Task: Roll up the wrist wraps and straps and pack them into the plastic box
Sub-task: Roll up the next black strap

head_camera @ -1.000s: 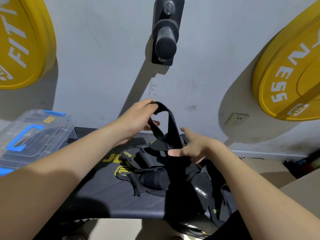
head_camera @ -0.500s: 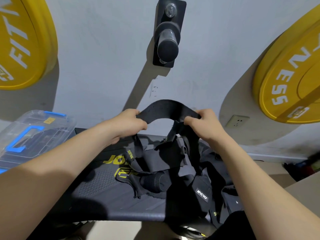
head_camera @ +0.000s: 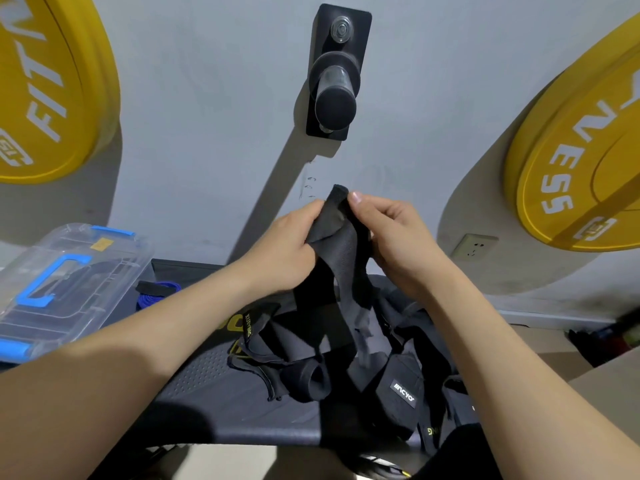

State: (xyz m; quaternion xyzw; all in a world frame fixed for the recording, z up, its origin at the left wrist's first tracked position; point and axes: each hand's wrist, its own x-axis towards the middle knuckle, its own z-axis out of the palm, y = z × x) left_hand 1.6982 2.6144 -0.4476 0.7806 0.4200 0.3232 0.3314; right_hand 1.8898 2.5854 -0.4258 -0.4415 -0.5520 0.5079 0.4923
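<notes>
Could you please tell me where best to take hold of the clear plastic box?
By the blue handle on the lid of the plastic box, coming from above: it sits mid-lid with a gap for fingers. Whether the blue latches are fastened cannot be told, so perhaps support the base too.

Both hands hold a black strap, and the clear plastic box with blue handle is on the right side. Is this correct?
No: in the head view the plastic box is on the left. The left hand and right hand do hold the black strap.
</notes>
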